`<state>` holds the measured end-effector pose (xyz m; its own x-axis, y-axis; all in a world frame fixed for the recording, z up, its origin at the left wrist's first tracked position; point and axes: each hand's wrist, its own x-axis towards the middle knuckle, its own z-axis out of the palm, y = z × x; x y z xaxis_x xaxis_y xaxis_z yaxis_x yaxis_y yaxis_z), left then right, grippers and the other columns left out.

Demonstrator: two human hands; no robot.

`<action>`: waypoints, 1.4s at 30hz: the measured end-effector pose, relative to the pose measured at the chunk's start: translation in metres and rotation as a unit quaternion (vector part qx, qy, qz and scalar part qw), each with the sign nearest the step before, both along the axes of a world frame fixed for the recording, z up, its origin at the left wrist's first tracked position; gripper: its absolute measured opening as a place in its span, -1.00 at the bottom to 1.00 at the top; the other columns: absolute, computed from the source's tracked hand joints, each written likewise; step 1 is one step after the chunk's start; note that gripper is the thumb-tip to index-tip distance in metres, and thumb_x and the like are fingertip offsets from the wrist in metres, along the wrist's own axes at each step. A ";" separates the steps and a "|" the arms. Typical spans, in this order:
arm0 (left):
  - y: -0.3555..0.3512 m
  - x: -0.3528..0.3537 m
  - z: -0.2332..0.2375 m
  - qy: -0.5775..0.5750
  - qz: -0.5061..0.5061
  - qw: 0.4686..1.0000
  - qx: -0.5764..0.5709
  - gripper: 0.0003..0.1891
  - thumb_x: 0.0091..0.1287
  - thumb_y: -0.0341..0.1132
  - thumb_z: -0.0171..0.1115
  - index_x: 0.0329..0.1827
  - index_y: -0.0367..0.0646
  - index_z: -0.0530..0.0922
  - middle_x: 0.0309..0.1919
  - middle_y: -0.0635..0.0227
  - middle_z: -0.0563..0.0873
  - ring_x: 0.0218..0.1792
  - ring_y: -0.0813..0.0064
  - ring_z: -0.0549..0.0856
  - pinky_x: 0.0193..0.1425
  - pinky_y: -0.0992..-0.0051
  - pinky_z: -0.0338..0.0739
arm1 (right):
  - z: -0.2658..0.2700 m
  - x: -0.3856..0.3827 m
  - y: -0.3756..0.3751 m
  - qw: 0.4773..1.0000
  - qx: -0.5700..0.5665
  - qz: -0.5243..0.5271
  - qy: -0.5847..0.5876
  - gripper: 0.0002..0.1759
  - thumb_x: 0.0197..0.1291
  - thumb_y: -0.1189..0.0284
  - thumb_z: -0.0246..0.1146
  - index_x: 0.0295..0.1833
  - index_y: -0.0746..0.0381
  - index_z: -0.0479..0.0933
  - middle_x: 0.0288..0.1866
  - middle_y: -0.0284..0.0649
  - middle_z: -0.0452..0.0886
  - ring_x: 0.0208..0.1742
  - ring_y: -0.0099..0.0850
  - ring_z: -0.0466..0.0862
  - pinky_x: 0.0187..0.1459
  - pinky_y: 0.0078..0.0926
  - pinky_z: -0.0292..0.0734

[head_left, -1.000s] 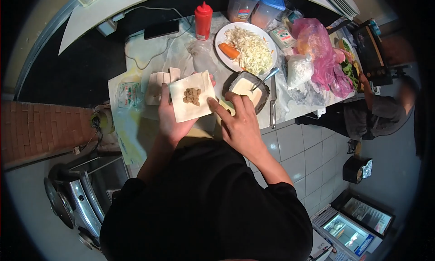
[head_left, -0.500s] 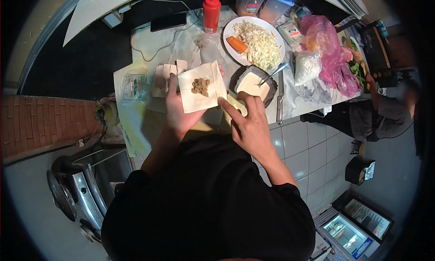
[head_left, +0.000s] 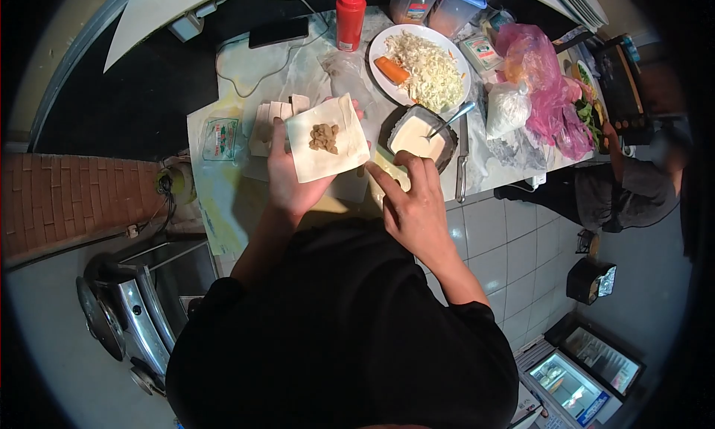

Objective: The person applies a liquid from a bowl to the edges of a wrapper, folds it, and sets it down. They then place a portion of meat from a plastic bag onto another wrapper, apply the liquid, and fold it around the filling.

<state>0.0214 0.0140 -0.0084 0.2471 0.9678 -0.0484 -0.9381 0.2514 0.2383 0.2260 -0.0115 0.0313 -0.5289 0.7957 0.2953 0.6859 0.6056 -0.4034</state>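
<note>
A square pastry wrapper (head_left: 346, 135) lies across my left hand (head_left: 287, 177), with a small mound of brown filling (head_left: 324, 138) at its middle. The thumb of that hand is at the wrapper's left edge, and fingertips show beyond its far edge. My right hand (head_left: 415, 205) holds nothing; its index finger points at the wrapper's lower right corner, very near or touching it, while the other fingers bend. Beside the right hand stands a dark square bowl of creamy batter (head_left: 411, 135) with a spoon (head_left: 450, 121) in it. More wrappers (head_left: 262, 127) are stacked behind my left hand.
A white plate (head_left: 377, 80) carries shredded cabbage and an orange carrot piece. Around it are a red squeeze bottle (head_left: 349, 23), lidded tubs (head_left: 449, 12), a knife (head_left: 462, 161), a bag of white powder (head_left: 508, 109) and pink plastic bags (head_left: 532, 71). Another person (head_left: 644, 183) stands at right.
The wrapper has turned and shifted slightly left in my left hand, and its raised right edge now lies flatter. My right index finger has moved slightly down to the corner.
</note>
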 end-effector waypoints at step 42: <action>-0.008 -0.008 -0.004 0.004 0.025 0.998 -0.052 -0.16 0.55 0.25 -0.29 0.59 -0.35 0.10 0.54 -0.01 0.27 0.54 0.07 0.27 0.64 0.08 -0.01 | -0.134 0.062 0.073 0.977 -0.090 -0.166 -0.098 -0.53 0.05 0.60 0.20 0.12 0.16 0.68 0.18 0.03 0.44 0.10 0.02 0.50 0.21 -0.11 0.47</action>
<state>0.0134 0.0062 -0.0126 0.1988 0.9683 -0.1516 -0.9481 0.2291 0.2206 0.2880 0.0617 -0.1029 -0.2655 0.9626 0.0534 0.9072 0.2682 -0.3242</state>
